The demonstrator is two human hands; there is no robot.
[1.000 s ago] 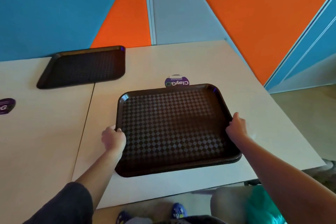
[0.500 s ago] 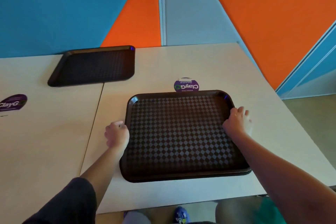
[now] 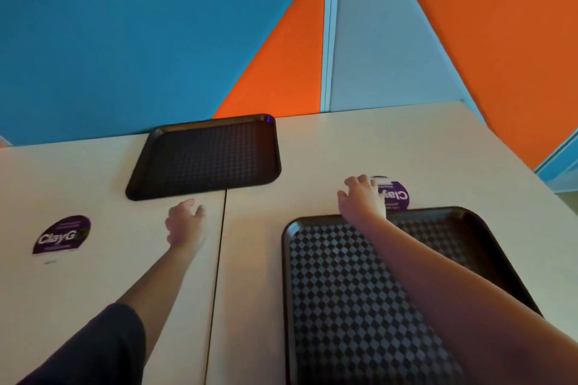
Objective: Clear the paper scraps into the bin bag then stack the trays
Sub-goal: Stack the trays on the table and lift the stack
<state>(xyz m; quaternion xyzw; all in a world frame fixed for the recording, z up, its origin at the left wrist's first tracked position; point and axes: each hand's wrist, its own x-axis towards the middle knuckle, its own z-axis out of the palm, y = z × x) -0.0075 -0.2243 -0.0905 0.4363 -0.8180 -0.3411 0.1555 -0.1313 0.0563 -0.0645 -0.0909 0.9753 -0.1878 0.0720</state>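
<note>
While both arms stretch forward over the pale beige table (image 3: 344, 147), we see neither hand holding anything. Head view only, so all of this comes from one angle.

Left hand (image 3: 185, 223): fingers loosely spread and relaxed, above the tabletop just left of the dark seam (image 3: 219, 259) between the two table halves. It sits just short of the near edge of the far dark brown plastic tray (image 3: 206, 156); no contact that we can see. Dark sleeve (image 3: 93, 350) covers the left upper arm.

Right hand (image 3: 362, 197): fingers spread, empty, past the far rim of the near dark brown checker-textured tray (image 3: 359, 306). It partly covers a round purple sticker (image 3: 397, 197). We cannot tell whether the fingertips touch the table or hover. The bare right forearm crosses over the near tray.

Near tray lies flat at the right front of the table, running off the bottom of the frame. Whether it is one tray or a stack we cannot tell from here. Far tray lies flat at the back, against the wall, straddling the seam, well apart from the near one.

A second round purple "ClayG" sticker (image 3: 62, 234) sits on the left table half. Wall behind is blue (image 3: 125, 40), orange (image 3: 500, 25) and grey (image 3: 375, 56) panels.
</note>
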